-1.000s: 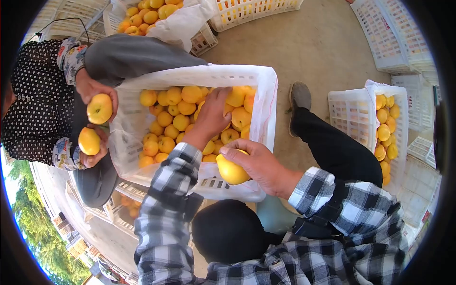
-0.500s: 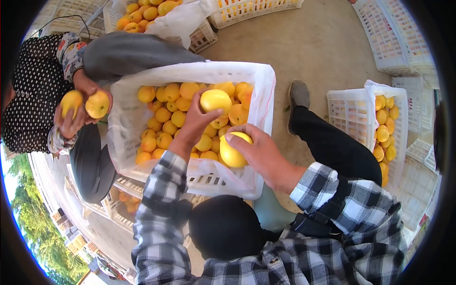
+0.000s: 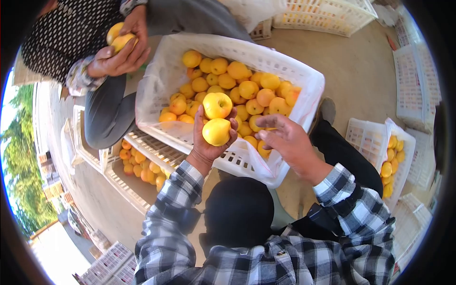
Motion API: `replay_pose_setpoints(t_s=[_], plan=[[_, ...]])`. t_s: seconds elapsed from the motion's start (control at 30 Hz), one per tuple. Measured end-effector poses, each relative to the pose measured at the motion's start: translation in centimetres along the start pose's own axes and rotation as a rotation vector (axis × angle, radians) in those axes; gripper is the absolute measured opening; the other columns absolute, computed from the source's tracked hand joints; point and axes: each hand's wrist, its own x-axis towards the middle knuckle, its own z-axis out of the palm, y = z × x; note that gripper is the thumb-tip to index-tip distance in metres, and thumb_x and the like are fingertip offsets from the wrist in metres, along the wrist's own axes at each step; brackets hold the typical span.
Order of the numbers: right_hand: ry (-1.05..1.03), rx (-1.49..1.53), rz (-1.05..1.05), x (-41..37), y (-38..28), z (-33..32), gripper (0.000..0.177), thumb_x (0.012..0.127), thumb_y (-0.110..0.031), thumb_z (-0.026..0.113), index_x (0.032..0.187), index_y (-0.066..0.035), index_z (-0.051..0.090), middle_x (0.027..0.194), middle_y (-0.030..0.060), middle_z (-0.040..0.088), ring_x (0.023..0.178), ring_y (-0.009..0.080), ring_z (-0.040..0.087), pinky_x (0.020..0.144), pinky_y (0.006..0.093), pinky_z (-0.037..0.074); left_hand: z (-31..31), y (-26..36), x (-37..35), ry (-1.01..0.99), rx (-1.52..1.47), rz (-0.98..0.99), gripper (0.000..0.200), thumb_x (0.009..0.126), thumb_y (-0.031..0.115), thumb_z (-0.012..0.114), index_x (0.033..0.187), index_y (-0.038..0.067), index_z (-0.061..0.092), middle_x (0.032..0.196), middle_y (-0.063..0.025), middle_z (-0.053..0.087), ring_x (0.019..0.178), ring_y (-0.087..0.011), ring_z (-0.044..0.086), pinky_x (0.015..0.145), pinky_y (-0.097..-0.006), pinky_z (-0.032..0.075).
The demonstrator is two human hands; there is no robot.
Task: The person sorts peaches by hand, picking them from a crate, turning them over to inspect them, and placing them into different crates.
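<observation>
In the head view, my left hand [image 3: 205, 151] is closed around two yellow peaches: an upper peach [image 3: 217, 105] with its stem hollow showing, and a lower peach [image 3: 216, 132] resting on the palm and fingers. My right hand [image 3: 293, 148] is empty, its fingers apart, over the front right side of a white plastic crate [image 3: 166, 52]. That crate has a pale liner and holds many loose yellow-orange peaches [image 3: 228, 81]. Both peaches in my left hand are above the crate's front edge.
Across the crate at upper left, another person's hands [image 3: 124, 57] hold two peaches. A lower crate [image 3: 124, 183] with peaches stands at left, and another peach crate [image 3: 365, 137] at right. More white crates [image 3: 323, 16] stand at the back, and stacked crates [image 3: 413, 80] at far right.
The peach from my right hand is now in my left hand with the other one. My right hand has opened. The view has turned, bringing the lower left crate further into sight.
</observation>
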Motion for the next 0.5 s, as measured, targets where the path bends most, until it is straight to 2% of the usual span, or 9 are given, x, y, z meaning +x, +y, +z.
replay_pose_setpoints(t_s=[0.03, 0.07, 0.13, 0.23, 0.33, 0.4, 0.43, 0.5], plan=[[0.008, 0.016, 0.064, -0.1, -0.1, -0.1, 0.037, 0.09, -0.019, 0.065, 0.119, 0.002, 0.056, 0.116, 0.0132, 0.061, 0.103, 0.021, 0.063, 0.086, 0.0323, 0.051, 0.1, -0.1, -0.9, 0.019, 0.011, 0.049, 0.071, 0.087, 0.06, 0.055, 0.133, 0.006, 0.047, 0.125, -0.013, 0.057, 0.095, -0.0291, 0.061, 0.078, -0.0432, 0.054], [-0.007, 0.03, 0.128, 0.0, -0.2, 0.1, 0.034, 0.09, -0.019, 0.064, 0.117, 0.002, 0.058, 0.115, 0.0119, 0.062, 0.101, 0.0201, 0.063, 0.084, 0.0317, 0.052, -0.6, 0.3, -2.1, 0.037, 0.094, 0.089, 0.072, 0.087, 0.061, 0.055, 0.136, 0.009, 0.045, 0.127, -0.0144, 0.056, 0.091, -0.0295, 0.062, 0.075, -0.044, 0.055], [-0.01, -0.027, 0.123, -0.1, -0.6, 0.6, 0.03, 0.092, -0.02, 0.06, 0.115, -0.001, 0.059, 0.111, 0.0088, 0.062, 0.097, 0.0172, 0.063, 0.08, 0.0304, 0.051, 0.1, 0.0, -5.4, 0.045, 0.265, 0.188, 0.071, 0.088, 0.061, 0.055, 0.138, 0.013, 0.044, 0.126, -0.0172, 0.055, 0.089, -0.0302, 0.062, 0.07, -0.0453, 0.056], [-0.05, -0.04, 0.143, -0.3, -0.8, 0.8, 0.026, 0.094, -0.021, 0.057, 0.112, -0.003, 0.06, 0.108, 0.006, 0.063, 0.095, 0.0144, 0.063, 0.079, 0.0274, 0.049, -0.5, 0.4, -11.8, 0.005, 0.457, 0.377, 0.071, 0.087, 0.062, 0.053, 0.136, 0.012, 0.043, 0.123, -0.0219, 0.055, 0.087, -0.0314, 0.062, 0.066, -0.0451, 0.057], [-0.063, -0.066, 0.18, -0.3, -0.6, 0.8, 0.023, 0.094, -0.021, 0.055, 0.109, -0.005, 0.06, 0.107, 0.0052, 0.064, 0.095, 0.0137, 0.063, 0.08, 0.0262, 0.048, -2.5, 1.9, -19.2, 0.001, 0.386, 0.543, 0.069, 0.089, 0.061, 0.051, 0.134, 0.01, 0.044, 0.123, -0.0217, 0.055, 0.09, -0.0317, 0.062, 0.066, -0.0449, 0.056], [-0.075, -0.108, 0.198, -0.4, -0.5, 0.8, 0.026, 0.095, -0.024, 0.055, 0.113, -0.005, 0.057, 0.107, 0.0064, 0.063, 0.093, 0.0137, 0.063, 0.078, 0.0264, 0.049, -4.8, 3.3, -23.7, 0.201, 0.415, 0.771, 0.066, 0.089, 0.059, 0.054, 0.133, 0.01, 0.046, 0.121, -0.0183, 0.058, 0.092, -0.0302, 0.063, 0.07, -0.045, 0.055], [-0.07, -0.111, 0.201, -0.4, -0.4, 0.9, 0.026, 0.095, -0.025, 0.056, 0.111, -0.005, 0.057, 0.106, 0.0068, 0.064, 0.092, 0.0134, 0.063, 0.078, 0.0262, 0.049, -6.2, 4.5, -25.0, 0.201, 0.413, 0.781, 0.066, 0.089, 0.059, 0.054, 0.133, 0.01, 0.046, 0.121, -0.0183, 0.058, 0.092, -0.0302, 0.063, 0.07, -0.045, 0.055], [-0.083, -0.125, 0.201, -0.4, -0.5, 1.3, 0.026, 0.095, -0.025, 0.056, 0.111, -0.005, 0.057, 0.106, 0.0069, 0.064, 0.092, 0.0134, 0.063, 0.077, 0.0261, 0.049, -9.6, 8.0, -26.8, 0.644, 0.377, 0.996, 0.059, 0.089, 0.056, 0.058, 0.13, 0.014, 0.048, 0.12, -0.0141, 0.059, 0.096, -0.0279, 0.062, 0.074, -0.0452, 0.054]])
